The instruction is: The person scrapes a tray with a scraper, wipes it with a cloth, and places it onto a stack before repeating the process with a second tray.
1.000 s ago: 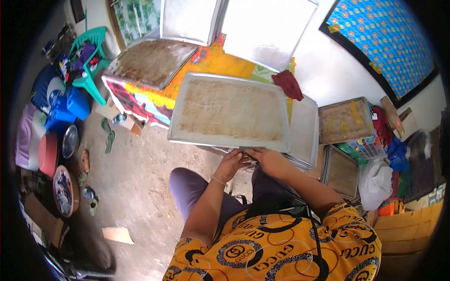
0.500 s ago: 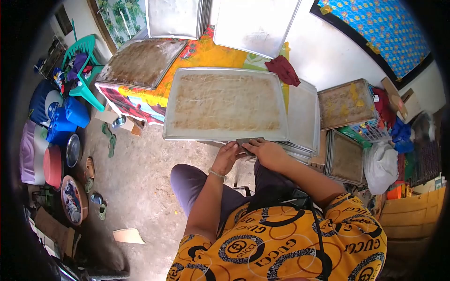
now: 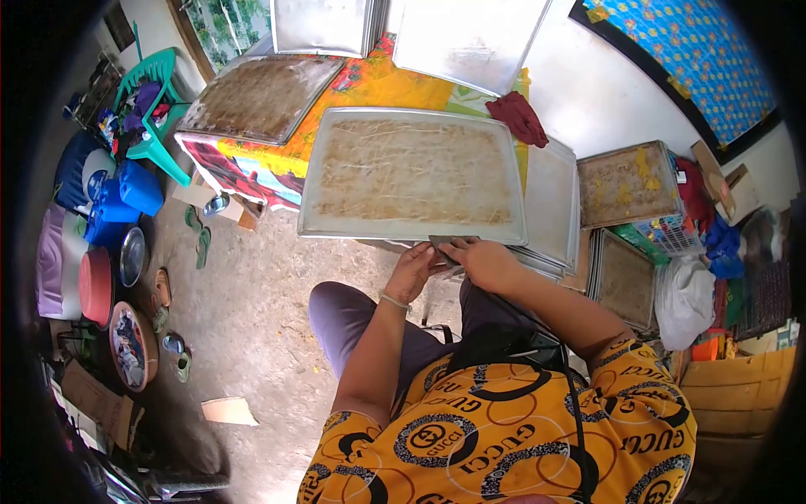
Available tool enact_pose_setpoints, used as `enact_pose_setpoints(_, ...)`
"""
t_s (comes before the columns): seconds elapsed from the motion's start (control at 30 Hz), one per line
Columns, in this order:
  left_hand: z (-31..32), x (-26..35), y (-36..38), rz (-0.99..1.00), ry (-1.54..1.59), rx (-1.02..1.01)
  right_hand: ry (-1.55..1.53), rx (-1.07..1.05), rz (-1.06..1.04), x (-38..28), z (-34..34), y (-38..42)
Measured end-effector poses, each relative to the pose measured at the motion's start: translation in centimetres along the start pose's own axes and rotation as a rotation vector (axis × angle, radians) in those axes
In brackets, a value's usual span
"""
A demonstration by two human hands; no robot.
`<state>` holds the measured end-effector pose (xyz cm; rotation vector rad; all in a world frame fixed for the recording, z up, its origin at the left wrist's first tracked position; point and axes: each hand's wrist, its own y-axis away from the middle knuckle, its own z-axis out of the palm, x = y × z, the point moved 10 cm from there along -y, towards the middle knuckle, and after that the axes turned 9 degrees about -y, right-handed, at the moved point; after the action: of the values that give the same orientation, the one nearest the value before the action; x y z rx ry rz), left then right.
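Observation:
A large flat metal tray (image 3: pixel 411 172) with brown stains and pale scratch lines lies at the table's near edge, in front of me. Just below its near rim, both hands meet around a small dark grey scouring pad (image 3: pixel 442 244). My right hand (image 3: pixel 487 264) is closed over the pad, fingers bent on top of it. At the pad's left side, my left hand (image 3: pixel 410 272) pinches it with the fingertips. The hands partly cover the pad, so its full shape is hidden.
A browner tray (image 3: pixel 260 97) lies at the table's left. Pale trays (image 3: pixel 546 197) are stacked at right, beneath a maroon cloth (image 3: pixel 517 118). More trays (image 3: pixel 327 25) lean at the back. A yellow-spotted tray (image 3: pixel 630 185) rests near a basket. A green chair (image 3: pixel 155 126) stands left.
The view has shifted slightly, so the tray appears higher and a little to the right. Both hands stay together on the scouring pad, which now shows less between the fingers.

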<state>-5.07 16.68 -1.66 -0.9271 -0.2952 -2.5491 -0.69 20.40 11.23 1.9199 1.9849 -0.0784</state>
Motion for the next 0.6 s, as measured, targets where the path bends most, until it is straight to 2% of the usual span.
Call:
enact_pose_setpoints(0.23,0.6,0.5,0.2,0.038,0.009,-0.044,0.01,0.006,-0.015,-0.6,0.1,-2.1)
enact_pose_setpoints(0.33,0.7,0.7,0.1,0.042,-0.062,-0.079,0.084,0.117,-0.072,-0.5,-0.3,-2.9)
enact_pose_setpoints(0.43,1.7,0.8,0.4,0.021,-0.078,-0.087,0.148,0.256,-0.095,2.2,-0.4,-5.0)
enact_pose_setpoints(0.57,1.8,0.6,0.6,0.015,-0.083,-0.074,0.073,0.153,0.112,6.6,-3.3,-9.2)
enact_pose_setpoints(0.6,2.0,0.7,0.9,0.014,-0.086,-0.074,0.023,0.236,0.079,8.1,-3.9,-10.3)
